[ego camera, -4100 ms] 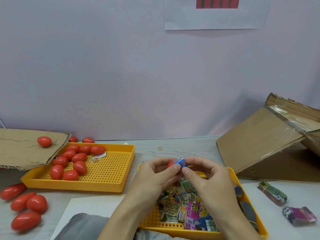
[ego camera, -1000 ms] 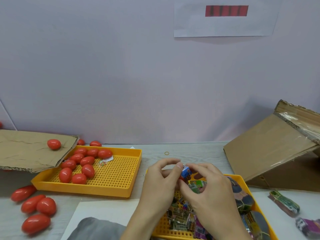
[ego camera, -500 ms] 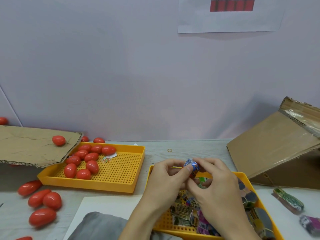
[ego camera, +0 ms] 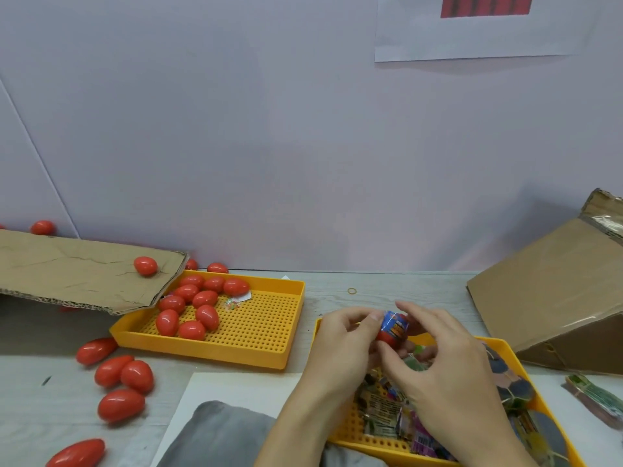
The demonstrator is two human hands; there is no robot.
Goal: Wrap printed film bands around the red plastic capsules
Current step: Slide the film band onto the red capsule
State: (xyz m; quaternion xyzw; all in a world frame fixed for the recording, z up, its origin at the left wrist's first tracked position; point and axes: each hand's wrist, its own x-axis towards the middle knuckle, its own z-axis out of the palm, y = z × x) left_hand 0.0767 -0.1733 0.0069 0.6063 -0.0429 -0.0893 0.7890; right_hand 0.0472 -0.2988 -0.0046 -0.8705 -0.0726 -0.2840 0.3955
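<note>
A single head-worn camera looks forward and slightly down across the counter [ego camera: 387,284] toward the wall [ego camera: 269,146] behind its far edge. It sits close above the near edge.

I see a small hand-assembly workstation: a grey desk [ego camera: 337,291] against a plain partition wall, two yellow perforated trays [ego camera: 269,332], loose red capsules [ego camera: 121,404], torn cardboard sheets [ego camera: 77,267] and a printed sheet [ego camera: 472,32] taped to the wall.

Bare hands [ego camera: 340,345], forearms (no sleeves)
</note>
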